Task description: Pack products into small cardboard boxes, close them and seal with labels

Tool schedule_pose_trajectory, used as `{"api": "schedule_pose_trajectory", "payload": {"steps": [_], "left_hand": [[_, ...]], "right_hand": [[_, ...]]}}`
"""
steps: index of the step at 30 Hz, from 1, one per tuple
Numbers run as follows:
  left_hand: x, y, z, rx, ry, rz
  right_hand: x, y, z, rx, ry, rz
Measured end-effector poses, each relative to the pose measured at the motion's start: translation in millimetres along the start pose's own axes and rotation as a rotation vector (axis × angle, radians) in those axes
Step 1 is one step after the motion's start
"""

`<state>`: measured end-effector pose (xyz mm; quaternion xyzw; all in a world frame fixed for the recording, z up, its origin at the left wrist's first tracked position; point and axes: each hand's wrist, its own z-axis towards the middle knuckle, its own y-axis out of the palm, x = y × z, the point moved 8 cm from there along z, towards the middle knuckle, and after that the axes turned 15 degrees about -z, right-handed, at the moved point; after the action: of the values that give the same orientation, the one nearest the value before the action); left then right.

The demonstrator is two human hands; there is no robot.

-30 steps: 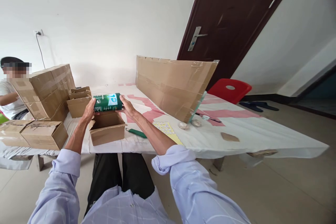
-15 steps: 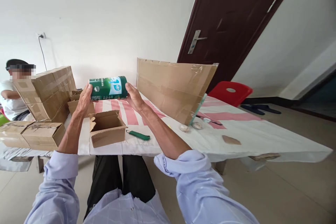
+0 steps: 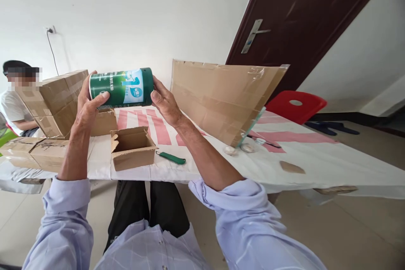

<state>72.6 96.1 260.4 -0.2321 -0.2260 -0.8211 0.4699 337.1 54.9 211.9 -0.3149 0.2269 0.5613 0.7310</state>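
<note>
Between my two hands I hold a green canister [image 3: 122,86] with a blue and white label, lying on its side in the air above the table. My left hand [image 3: 90,97] grips its left end, thumb across the front. My right hand [image 3: 166,99] is closed around its right end, thumb on the rim. Below the canister stands a small cardboard box [image 3: 134,158] with its top open. Just right of the box lies a green utility knife [image 3: 171,157], touched by neither hand.
Taped cardboard boxes [image 3: 52,105] are stacked at the left, beside a seated person [image 3: 15,109]. A large cardboard sheet [image 3: 221,101] stands upright on the table [image 3: 253,168]. Tape rolls [image 3: 247,147], a cardboard scrap [image 3: 291,167] and a red chair [image 3: 295,112] are to the right.
Both hands have lifted the canister higher and brought it closer to me, slightly left. My left fingers have shifted round its end, and the label has turned further into view.
</note>
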Motion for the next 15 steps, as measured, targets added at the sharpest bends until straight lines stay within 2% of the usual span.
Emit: {"api": "schedule_pose_trajectory", "payload": {"steps": [2, 4, 9, 12, 15], "left_hand": [[-5.6, -15.3, -1.8, 0.049, 0.006, 0.0], [-14.4, -36.2, -6.8, 0.121, -0.014, 0.014], [-47.0, -91.6, -36.1, 0.349, -0.148, 0.154], [-74.0, -115.4, -59.2, 0.467, -0.282, 0.239], [-101.8, -135.9, -81.3, 0.56, -0.4, 0.274]], "right_hand": [[11.7, 4.1, -3.2, -0.025, -0.023, -0.034], [37.1, 4.7, -8.2, -0.039, 0.027, -0.092], [133.4, 6.8, -34.5, -0.071, 0.327, -0.228], [183.8, 21.1, -59.7, -0.098, 0.513, -0.175], [206.9, 44.5, -81.2, -0.147, 0.607, 0.008]]}}
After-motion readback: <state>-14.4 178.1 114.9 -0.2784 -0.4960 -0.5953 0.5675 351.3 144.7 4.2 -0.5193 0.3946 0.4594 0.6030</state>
